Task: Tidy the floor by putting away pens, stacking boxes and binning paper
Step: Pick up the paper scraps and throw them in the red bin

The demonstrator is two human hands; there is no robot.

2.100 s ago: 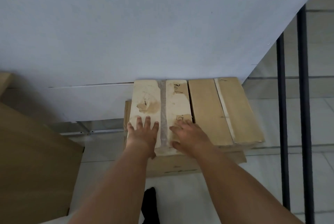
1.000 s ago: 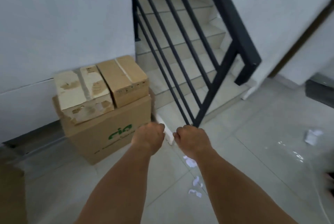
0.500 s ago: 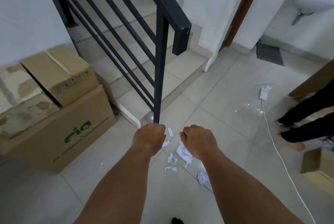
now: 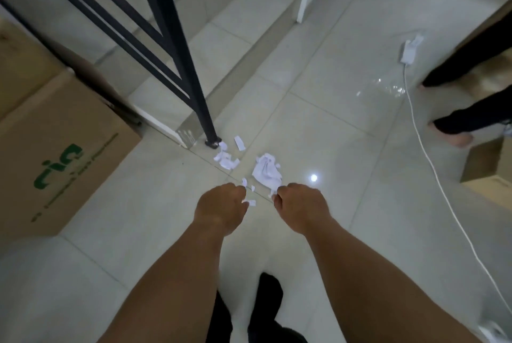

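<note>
Both hands hung over torn paper on the tiled floor.

The left hand (image 4: 220, 205) and right hand (image 4: 300, 205) were loosely curled, backs up, holding nothing that could be seen. A crumpled paper wad (image 4: 266, 171) lay just beyond the right hand; small scraps (image 4: 227, 161) were scattered ahead, near the foot of the black railing post (image 4: 194, 87). A cardboard box (image 4: 61, 154) stood well to the left.

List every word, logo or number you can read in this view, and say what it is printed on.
"cic": large green logo on the side of the big cardboard box at left; the reading is uncertain.
A line of small green print below that logo: too blurred to read.
Torn paper scraps on the floor: no text readable.
</note>
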